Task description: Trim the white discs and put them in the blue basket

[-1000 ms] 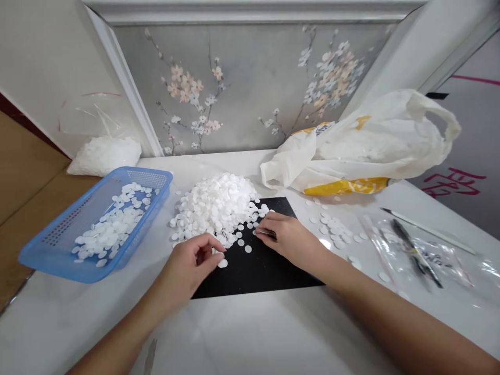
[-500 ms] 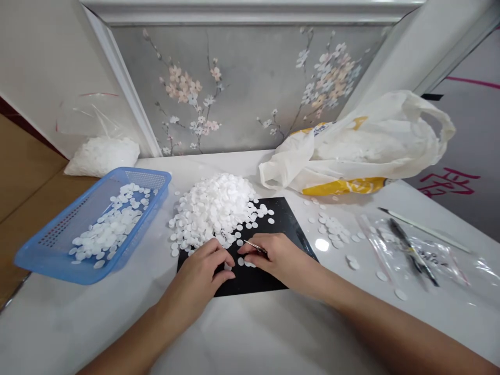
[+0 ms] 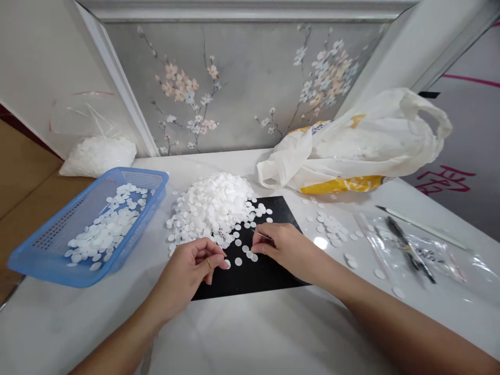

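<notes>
A large heap of small white discs [image 3: 214,203] rests partly on a black mat [image 3: 238,285], with several loose discs lying flat between my hands. My left hand [image 3: 195,268] is closed at the near left of the mat, thumb and forefinger pinched at the edge of a white disc [image 3: 227,264]. My right hand [image 3: 285,247] is closed around thin metal tweezers [image 3: 266,237], mostly hidden by the fingers. Its fingertips are just above loose discs on the mat.
To the left is a blue basket [image 3: 42,237] with white discs inside, and a clear bag [image 3: 97,153] of white pieces behind it. A white plastic bag [image 3: 359,151] lies at the back right. A pen [image 3: 410,250], a craft knife-like tool [image 3: 424,226] and scattered discs [image 3: 332,226] lie right.
My right hand has moved up and right, away from my left. My left hand has shifted slightly left, its thumb and forefinger now together at a disc.
</notes>
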Tool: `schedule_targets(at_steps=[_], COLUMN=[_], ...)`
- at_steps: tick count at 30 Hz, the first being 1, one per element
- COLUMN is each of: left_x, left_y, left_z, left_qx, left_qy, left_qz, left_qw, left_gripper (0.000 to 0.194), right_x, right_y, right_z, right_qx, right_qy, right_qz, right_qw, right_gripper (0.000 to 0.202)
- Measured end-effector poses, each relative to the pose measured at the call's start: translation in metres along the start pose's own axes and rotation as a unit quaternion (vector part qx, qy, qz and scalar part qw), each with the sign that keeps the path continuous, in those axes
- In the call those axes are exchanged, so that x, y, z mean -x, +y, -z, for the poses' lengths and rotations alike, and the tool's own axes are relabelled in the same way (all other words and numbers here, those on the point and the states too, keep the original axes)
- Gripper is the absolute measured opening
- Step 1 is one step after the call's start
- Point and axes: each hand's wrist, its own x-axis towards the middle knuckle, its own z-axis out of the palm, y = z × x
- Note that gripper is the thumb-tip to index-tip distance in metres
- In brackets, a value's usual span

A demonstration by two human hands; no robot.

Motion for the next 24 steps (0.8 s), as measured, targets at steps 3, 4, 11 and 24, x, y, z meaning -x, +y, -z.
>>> schedule_targets(at_steps=[3, 4, 11, 24], left_x=[-0.001, -0.002, 0.000, 0.003], left_y=[-0.004, -0.005, -0.002, -0.003], left_z=[-0.001, -0.002, -0.006, -0.019], left_qx=[0.062, 0.072, 0.154, 0.174], left_qy=[-0.017, -0.016, 0.008, -0.041], left_qz=[0.035, 0.041, 0.070, 0.050], left_qw=[0.997, 0.996, 0.986, 0.983], left_gripper=[0.032, 0.034, 0.041, 0.035], right_x=[0.000, 0.000, 0.001, 0.009], right_y=[0.002, 0.003, 0.012, -0.020], right_z=[-0.007, -0.009, -0.022, -0.023], right_qx=[-0.006, -0.004, 0.067, -0.368], right_qy=[-0.026, -0.030, 0.023, -0.062], right_qz=[0.003, 0.008, 0.071, -0.080], right_qw=[1.000, 1.000, 0.995, 0.924], right_gripper=[0.010, 0.013, 0.010, 0.016])
